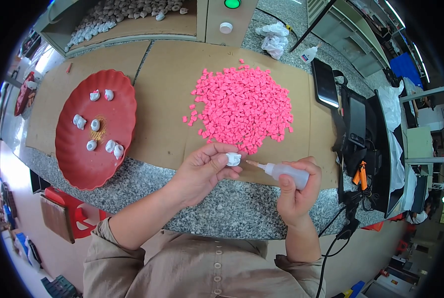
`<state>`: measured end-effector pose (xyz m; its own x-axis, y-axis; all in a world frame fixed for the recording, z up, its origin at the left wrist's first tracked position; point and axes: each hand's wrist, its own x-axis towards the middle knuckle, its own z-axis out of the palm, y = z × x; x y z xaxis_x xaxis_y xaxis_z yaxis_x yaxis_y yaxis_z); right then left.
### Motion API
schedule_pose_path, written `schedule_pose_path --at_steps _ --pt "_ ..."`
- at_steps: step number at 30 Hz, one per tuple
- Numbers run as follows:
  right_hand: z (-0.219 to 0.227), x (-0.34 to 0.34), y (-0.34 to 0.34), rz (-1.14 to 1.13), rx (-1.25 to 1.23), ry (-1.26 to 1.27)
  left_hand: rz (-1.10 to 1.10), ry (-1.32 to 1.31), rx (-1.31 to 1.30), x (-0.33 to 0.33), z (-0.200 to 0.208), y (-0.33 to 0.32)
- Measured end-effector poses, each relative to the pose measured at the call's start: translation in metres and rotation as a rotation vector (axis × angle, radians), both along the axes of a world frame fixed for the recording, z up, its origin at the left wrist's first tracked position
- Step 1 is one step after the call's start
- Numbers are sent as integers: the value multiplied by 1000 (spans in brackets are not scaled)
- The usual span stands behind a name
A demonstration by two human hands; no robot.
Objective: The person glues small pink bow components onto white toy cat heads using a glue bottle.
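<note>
Between the thumb and fingers of my left hand (204, 169) is a small white rounded figure piece (233, 159). My right hand (300, 191) grips a translucent squeeze bottle (290, 174) with a narrow nozzle. The bottle lies tilted sideways, its tip pointing left, close to the white piece; whether they touch I cannot tell. Just beyond my hands spreads a heap of small pink pieces (244, 104) on the brown cardboard (165, 99). A red scalloped tray (75, 164) to the left holds several similar white pieces (95, 124), some with a bit of pink.
At the back left, an open-fronted cabinet (200, 22) holds many white pieces. A crumpled plastic bag (274, 39) and another small bottle (309, 53) lie at the back right. Dark devices (325, 83), cables and an orange-handled tool (361, 175) line the right side. Speckled stone (232, 208) forms the near edge.
</note>
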<state>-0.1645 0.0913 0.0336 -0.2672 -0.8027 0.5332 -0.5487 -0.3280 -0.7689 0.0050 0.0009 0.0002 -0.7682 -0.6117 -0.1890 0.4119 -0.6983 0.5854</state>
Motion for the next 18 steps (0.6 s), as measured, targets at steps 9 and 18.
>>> schedule_pose_path --at_steps 9,18 --pt "-4 2 -3 19 110 -325 -15 9 -17 0 -1 0" --pt "-3 3 -3 -6 150 -344 -17 -3 -19 0 -1 0"
